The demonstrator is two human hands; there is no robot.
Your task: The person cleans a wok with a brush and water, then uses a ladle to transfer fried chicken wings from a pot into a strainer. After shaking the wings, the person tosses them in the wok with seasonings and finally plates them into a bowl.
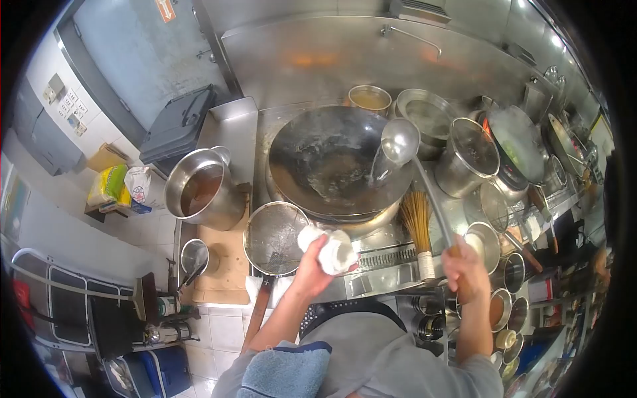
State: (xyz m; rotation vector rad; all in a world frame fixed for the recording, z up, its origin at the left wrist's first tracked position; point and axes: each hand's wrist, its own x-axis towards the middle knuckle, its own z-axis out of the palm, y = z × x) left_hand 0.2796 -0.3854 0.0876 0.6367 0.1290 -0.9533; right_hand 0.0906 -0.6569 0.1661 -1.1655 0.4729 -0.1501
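Observation:
My left hand (312, 275) is closed around a folded white cloth (337, 253), in front of the near rim of a large dark wok (312, 142). My right hand (463, 268) grips the wooden handle of a long metal ladle (401, 140). The ladle's bowl is tilted over the wok's right side, and clear liquid streams from it into the wok. Some liquid lies on the wok's bottom. A bamboo brush (416, 222) with a white-wrapped handle leans on the stove edge between the wok and my right hand. A round mesh strainer (275, 232) rests left of the cloth.
At left stand a tall steel pot (229, 202) of brown liquid and a small metal container (211, 255). Behind the wok are a pot of yellowish liquid (369, 99) and a wide pot (424, 109). Right of it, a steel pot (458, 169) and a steaming wok (521, 142) sit close together.

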